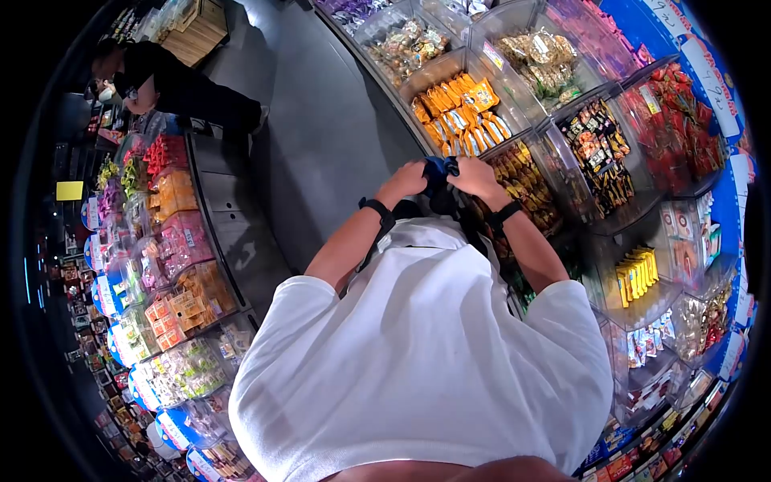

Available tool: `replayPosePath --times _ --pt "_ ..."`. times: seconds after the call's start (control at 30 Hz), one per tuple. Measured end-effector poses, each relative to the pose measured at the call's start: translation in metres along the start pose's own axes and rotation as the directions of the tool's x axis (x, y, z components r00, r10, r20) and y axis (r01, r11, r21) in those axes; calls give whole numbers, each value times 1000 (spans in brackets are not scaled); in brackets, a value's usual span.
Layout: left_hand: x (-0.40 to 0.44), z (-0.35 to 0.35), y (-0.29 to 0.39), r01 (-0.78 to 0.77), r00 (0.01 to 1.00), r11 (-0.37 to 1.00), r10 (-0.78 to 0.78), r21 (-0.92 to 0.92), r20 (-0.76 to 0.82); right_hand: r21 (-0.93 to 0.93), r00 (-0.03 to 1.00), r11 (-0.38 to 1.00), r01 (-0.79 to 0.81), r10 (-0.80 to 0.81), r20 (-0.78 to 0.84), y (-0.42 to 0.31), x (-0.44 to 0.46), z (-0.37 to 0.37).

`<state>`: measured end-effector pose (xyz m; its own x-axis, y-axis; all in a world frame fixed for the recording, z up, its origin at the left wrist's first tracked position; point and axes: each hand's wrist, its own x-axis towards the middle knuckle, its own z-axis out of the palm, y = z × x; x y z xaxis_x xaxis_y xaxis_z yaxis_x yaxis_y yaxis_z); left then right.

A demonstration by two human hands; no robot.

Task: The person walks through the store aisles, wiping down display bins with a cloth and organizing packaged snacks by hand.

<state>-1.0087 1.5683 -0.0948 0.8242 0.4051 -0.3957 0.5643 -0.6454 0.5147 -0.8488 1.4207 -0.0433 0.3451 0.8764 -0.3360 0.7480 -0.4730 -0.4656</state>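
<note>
In front of my white shirt, my left hand (408, 178) and my right hand (475, 177) are close together at waist height. Both sets of fingers are closed on a dark blue, bunched-up item (436, 170) that looks like fabric; its exact kind is unclear. A dark band circles each wrist. Just past the hands stands a clear bin of orange-wrapped snack packs (459, 108). To the right of my right hand is a bin of yellow-and-dark snack packs (526, 181). Neither hand touches the goods.
Tiered clear bins of wrapped sweets (594, 153) rise along the right. More packed bins (189, 249) line the left. A grey floor aisle (309, 104) runs between them. A person in dark clothes (189, 88) bends over goods at the upper left.
</note>
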Motion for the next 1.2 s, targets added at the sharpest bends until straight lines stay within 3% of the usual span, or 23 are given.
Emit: replayPosePath --times 0.07,0.1,0.13,0.17,0.2,0.27,0.33,0.43,0.53,0.6,0.67,0.7,0.73,0.77,0.8,0.87,0.93,1.0,1.03,1.07,1.1,1.17,1.2 --pt "-4 -6 25 -23 991 997 12 -79 -134 65 990 992 -106 112 -85 4 -2 -23" --pt "-2 -9 37 -20 992 996 8 -86 -127 86 969 975 -206 215 -122 11 0 -34" --pt "2 -11 49 -78 986 993 64 -87 -154 146 953 948 -284 296 -62 20 0 -52" --pt "8 -15 61 -138 976 987 120 -87 -182 114 916 933 -341 357 -181 36 2 -54" --pt "15 -21 72 -172 983 983 166 -70 -81 26 875 915 -402 392 -285 54 4 -59" --pt "33 -17 82 -221 970 975 221 -14 100 117 745 857 -502 497 -445 77 -3 -65" --pt "51 -8 82 -252 952 963 265 -94 156 147 738 871 -468 477 -478 99 -2 -60" --pt "66 -12 74 -351 922 936 343 14 179 174 744 860 -479 503 -439 75 -7 -49" --pt "67 -34 46 -402 871 915 386 -9 303 48 769 906 -421 384 -510 54 3 -23" --pt "66 -50 29 -152 856 953 259 -263 447 28 807 906 -423 391 -442 23 2 -27" --pt "88 -17 -21 -417 849 855 488 -307 204 -32 885 947 -319 285 -368 15 11 -17" --pt "88 -29 -24 -415 850 854 487 -314 199 -19 916 955 -296 278 -289 5 16 -16" --pt "86 -45 -26 -200 854 927 323 -317 409 -3 941 962 -273 266 -207 -8 22 -13" --pt "83 -62 -28 19 785 963 152 -269 600 29 972 976 -216 218 -92 -19 32 -11" --pt "92 -58 -48 -18 798 980 133 -197 588 65 987 985 -162 161 21 -26 43 -9" --pt "89 -82 -60 181 881 924 0 -336 473 48 995 994 -97 99 -24 -29 69 12" --pt "99 -93 -79 135 983 908 -72 -397 169 163 984 976 -147 162 -80 -50 96 9" --pt "119 -97 -96 209 975 841 -216 -499 44 206 980 970 -127 154 -124 -74 118 -8" --pt "130 -94 -105 222 973 833 -227 -508 53 172 971 984 -44 82 -223 -71 137 5" --pt "144 -89 -114 167 955 860 -262 -482 -137 131 946 991 36 8 -323 -65 157 19" --pt "156 -84 -119 118 904 888 -281 -444 -323 129 949 991 34 8 -314 -61 174 26" --pt "170 -79 -123 180 916 864 -321 -471 -239 41 950 999 -31 42 -309 -59 201 34" --pt "175 -75 -125 239 923 840 -353 -488 -155 129 963 985 -117 144 -227 -69 200 18"
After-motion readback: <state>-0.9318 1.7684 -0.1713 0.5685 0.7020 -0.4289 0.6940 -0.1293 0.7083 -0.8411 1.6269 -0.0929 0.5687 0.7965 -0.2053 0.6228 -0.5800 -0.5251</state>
